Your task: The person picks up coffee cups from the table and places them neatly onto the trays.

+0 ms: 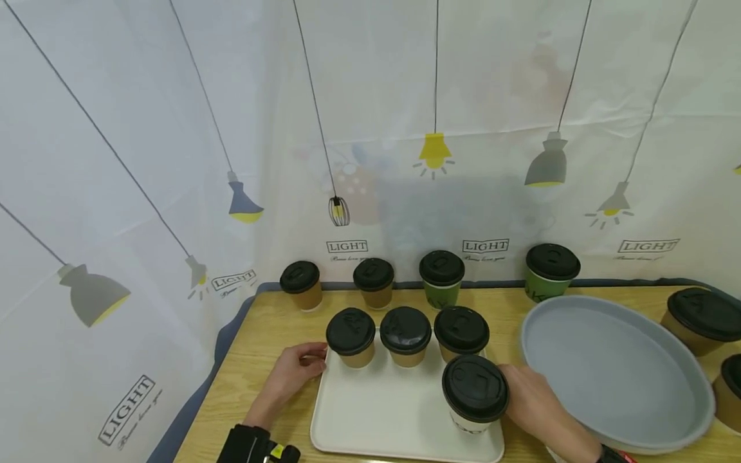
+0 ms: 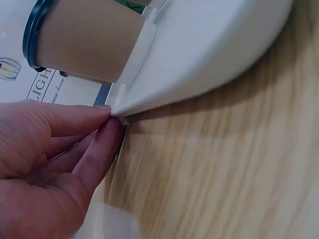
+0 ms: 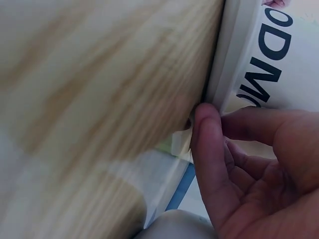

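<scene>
Head: both hands are at a white rectangular tray with rounded corners (image 1: 370,411) on a wood-grain surface (image 1: 263,328). Three brown paper cups with black plastic lids (image 1: 406,335) line its far edge; a white paper cup with a black plastic lid (image 1: 476,392) stands near its right edge. The left hand (image 1: 298,366) is at the far part of the left edge, the right hand (image 1: 529,395) at the right edge beside the white cup. Three of the four cups stand at the far edge, so uneven lifting could tip the tray that way. The white cup's nearness to the right hand leaves it open to a knock. A grey oval tray (image 1: 613,373) lies just right of that hand; a sideways swing could bump it, and a forward push could strike the green paper cup with a black lid (image 1: 442,283) behind.

Left wrist: thumb and fingers pinch only the tray's thin rim, with a brown cup just inside it. A slip there would drop that side and could topple the cup.

Right wrist: this hand also pinches the rim, beside the white cup's dark lettering (image 3: 271,62). Whether the tray is fully resting I cannot tell.
</scene>
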